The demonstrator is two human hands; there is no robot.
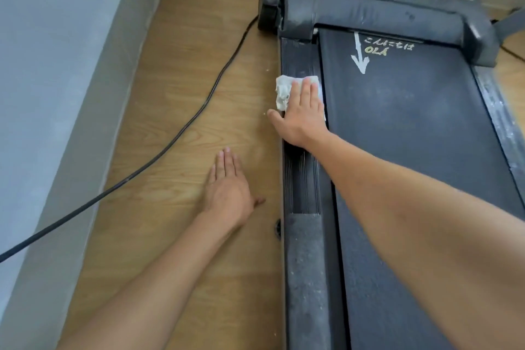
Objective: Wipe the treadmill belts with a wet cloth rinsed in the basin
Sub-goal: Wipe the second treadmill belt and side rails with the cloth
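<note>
A dark treadmill belt (412, 136) with a white arrow and printed words runs down the right half of the view. Along its left side lies a ribbed side rail (298, 65). My right hand (301, 113) presses a crumpled white cloth (284, 91) flat onto that rail, at the belt's left edge, with straight fingers on top of the cloth. My left hand (230, 190) rests flat on the wooden floor (184, 122) beside the treadmill, fingers straight, holding nothing. The basin is not in view.
A black power cable (181, 133) crosses the floor from the lower left up to the treadmill's front base (268, 14). A grey wall (56, 94) bounds the floor on the left. The motor cover (392, 8) and the rails look dusty.
</note>
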